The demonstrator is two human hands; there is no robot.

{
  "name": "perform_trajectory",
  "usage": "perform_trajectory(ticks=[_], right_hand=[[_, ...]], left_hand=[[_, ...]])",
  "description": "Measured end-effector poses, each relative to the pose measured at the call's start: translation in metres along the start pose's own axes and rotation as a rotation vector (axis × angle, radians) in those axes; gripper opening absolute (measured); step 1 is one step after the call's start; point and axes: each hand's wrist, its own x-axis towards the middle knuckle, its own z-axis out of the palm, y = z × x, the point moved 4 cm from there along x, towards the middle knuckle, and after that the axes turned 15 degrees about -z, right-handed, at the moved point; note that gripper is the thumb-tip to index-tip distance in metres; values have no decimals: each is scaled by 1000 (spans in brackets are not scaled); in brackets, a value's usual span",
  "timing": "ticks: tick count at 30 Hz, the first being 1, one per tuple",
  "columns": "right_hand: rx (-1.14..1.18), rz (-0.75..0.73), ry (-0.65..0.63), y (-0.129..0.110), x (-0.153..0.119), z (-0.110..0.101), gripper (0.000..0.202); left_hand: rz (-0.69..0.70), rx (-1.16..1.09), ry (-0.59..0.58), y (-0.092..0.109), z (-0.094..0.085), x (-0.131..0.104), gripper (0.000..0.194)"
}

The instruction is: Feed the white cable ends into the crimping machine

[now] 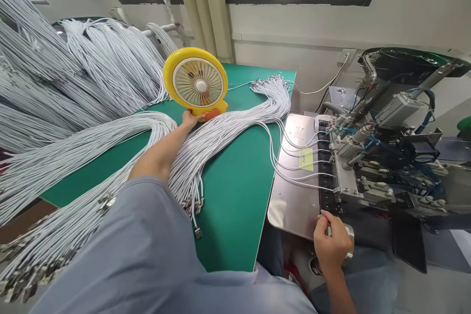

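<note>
No text can be read: the yellow label [306,159] on the metal plate [294,208] carries dark marks too small and blurred to make out.

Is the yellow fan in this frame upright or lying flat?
Upright: the yellow fan has its round head raised above its base, where the left hand is.

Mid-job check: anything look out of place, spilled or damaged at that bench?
Only the yellow fan stands out, beside the white cable bundle at the green table, the left hand at its base. It seems odd amid the cabling. I see no obvious spill or damage.
</note>
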Motion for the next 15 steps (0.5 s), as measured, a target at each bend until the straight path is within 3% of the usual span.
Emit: perform_trajectory(ticks=[7,15], right_hand=[[-6,-17,4,-1,0,1,16],[9,-6,4,2,-3,0,16]], left_hand=[[-20,-98,-85,11,9,-1,53],[-51,-95,-175,11,-1,3,52]])
